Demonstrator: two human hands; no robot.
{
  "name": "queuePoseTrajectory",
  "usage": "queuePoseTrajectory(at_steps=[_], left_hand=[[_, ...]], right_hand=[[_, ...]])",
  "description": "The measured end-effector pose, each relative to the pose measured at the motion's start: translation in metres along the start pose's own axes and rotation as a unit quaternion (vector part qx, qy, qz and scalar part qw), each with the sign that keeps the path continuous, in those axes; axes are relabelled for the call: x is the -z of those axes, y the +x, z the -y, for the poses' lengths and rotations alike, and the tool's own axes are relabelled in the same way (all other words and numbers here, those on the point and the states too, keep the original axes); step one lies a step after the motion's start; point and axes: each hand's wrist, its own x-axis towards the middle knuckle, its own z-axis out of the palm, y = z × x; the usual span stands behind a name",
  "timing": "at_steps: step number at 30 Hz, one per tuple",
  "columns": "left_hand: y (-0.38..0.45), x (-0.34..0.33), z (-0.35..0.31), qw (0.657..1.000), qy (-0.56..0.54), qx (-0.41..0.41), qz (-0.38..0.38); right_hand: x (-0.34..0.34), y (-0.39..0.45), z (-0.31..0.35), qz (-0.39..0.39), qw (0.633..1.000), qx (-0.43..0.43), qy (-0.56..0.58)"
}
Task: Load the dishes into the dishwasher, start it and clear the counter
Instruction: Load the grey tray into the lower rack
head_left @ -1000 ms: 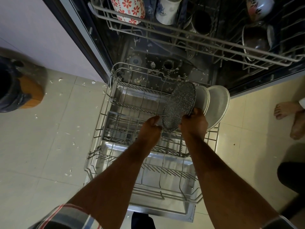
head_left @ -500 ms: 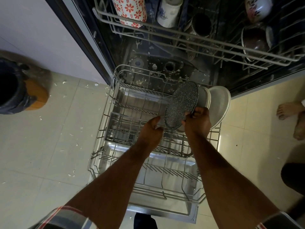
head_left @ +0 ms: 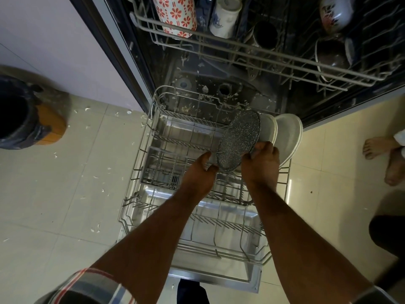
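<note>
Speckled dark-grey round plate (head_left: 240,139) stands tilted on edge in the pulled-out lower wire rack (head_left: 175,163) of the open dishwasher (head_left: 197,84), held between both hands. Right hand (head_left: 260,165) grips the plate's lower right rim, fingers curled over the edge. Left hand (head_left: 200,172) meets the lower left rim with thumb and fingertips; whether those fingers close around the rim cannot be told. Just beyond the right hand, directly behind the speckled plate, stand two white round plates (head_left: 287,137) on edge in the same rack, the nearer one largely hidden. Grey plastic cutlery basket (head_left: 162,170) sits in the rack just left of the left hand. Above and beyond both hands, the upper wire rack (head_left: 241,53) carries a white mug with red flower print (head_left: 175,14), a white cup with blue pattern (head_left: 225,18), a dark tumbler (head_left: 265,36) and dark bowls (head_left: 331,58). Pale floor tiles (head_left: 65,194) to the left of the left hand bear scattered white flecks; a dark bin with an orange base (head_left: 24,121) stands farther left. A bystander's bare feet (head_left: 385,156) appear well to the right of the right hand.
</note>
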Motion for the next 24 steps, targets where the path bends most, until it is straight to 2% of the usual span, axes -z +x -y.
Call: queuePoseTrajectory(at_steps=[4, 9, 12, 16, 24], left_hand=[[-0.005, 0.004, -0.005, 0.999, 0.004, -0.032, -0.003], [-0.016, 0.027, -0.007, 0.994, 0.088, -0.06, -0.021], [-0.029, 0.051, -0.009, 0.985, 0.149, -0.08, -0.044], [-0.06, 0.1, -0.018, 0.975, 0.17, -0.112, -0.091], [-0.158, 0.236, -0.027, 0.956, 0.241, -0.106, -0.127]], right_hand=[[0.001, -0.022, 0.01, 0.045, 0.974, 0.149, -0.164], [0.007, -0.053, 0.038, 0.133, 0.938, 0.193, -0.257], [0.011, -0.072, 0.068, 0.16, 0.925, 0.218, -0.266], [0.022, -0.1, 0.116, 0.165, 0.914, 0.251, -0.273], [0.029, -0.19, 0.244, 0.121, 0.888, 0.351, -0.27]])
